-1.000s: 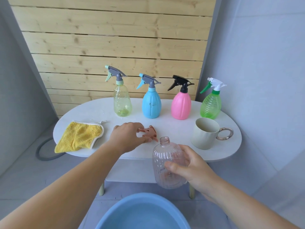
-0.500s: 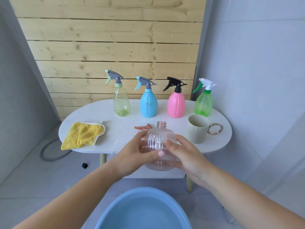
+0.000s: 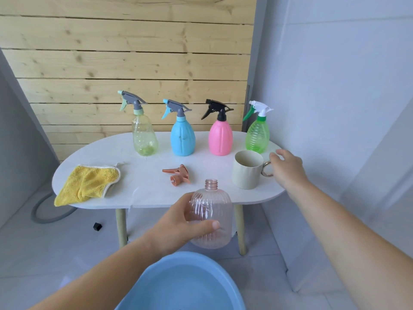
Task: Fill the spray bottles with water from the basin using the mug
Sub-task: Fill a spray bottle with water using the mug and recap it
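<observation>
My left hand [image 3: 178,227] grips a clear pink ribbed bottle [image 3: 211,211] with no top, held upright in front of the table edge and above the blue basin [image 3: 178,285]. Its brown spray head [image 3: 177,174] lies on the white table [image 3: 143,175]. My right hand [image 3: 287,166] hovers at the gold handle of the cream mug [image 3: 247,170], fingers relaxed and holding nothing. Several capped spray bottles stand in a row at the back: pale yellow [image 3: 144,136], blue [image 3: 182,136], pink [image 3: 220,137], green [image 3: 257,136].
A yellow cloth [image 3: 87,183] lies on the table's left end. A grey hose [image 3: 42,211] curls on the floor at left, near a small black piece [image 3: 97,226]. A wooden plank wall stands behind, and a white wall to the right.
My right hand let go of the pink bottle and moved right to the mug's handle. My left hand now holds the bottle alone.
</observation>
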A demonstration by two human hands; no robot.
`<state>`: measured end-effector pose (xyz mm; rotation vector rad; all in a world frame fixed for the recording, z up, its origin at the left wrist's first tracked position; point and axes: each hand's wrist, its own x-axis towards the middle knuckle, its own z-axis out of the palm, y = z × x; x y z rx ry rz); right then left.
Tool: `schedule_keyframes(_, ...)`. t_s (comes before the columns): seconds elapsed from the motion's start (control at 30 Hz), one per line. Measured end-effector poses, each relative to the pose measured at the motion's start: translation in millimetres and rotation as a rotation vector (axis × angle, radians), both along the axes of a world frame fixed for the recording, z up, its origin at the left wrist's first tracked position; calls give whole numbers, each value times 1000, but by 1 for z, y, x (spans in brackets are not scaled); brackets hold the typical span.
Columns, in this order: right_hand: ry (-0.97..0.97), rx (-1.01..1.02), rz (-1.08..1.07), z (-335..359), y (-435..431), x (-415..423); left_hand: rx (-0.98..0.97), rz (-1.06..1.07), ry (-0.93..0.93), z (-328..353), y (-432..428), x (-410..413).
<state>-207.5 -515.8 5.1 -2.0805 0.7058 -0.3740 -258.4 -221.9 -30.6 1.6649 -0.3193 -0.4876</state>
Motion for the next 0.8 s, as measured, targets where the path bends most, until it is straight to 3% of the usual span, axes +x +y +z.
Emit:
schedule_keyframes(0.3, 62, 126, 164, -21, -19, -9, 45, -15, -54, -10, 2, 1)
schedule_keyframes(0.67, -23, 686, 341, 9, 39, -75, 91, 50, -116, 0, 57, -30)
schedule_keyframes(0.8, 71, 721, 422, -8, 80, -104, 145, 57, -104, -14, 87, -53)
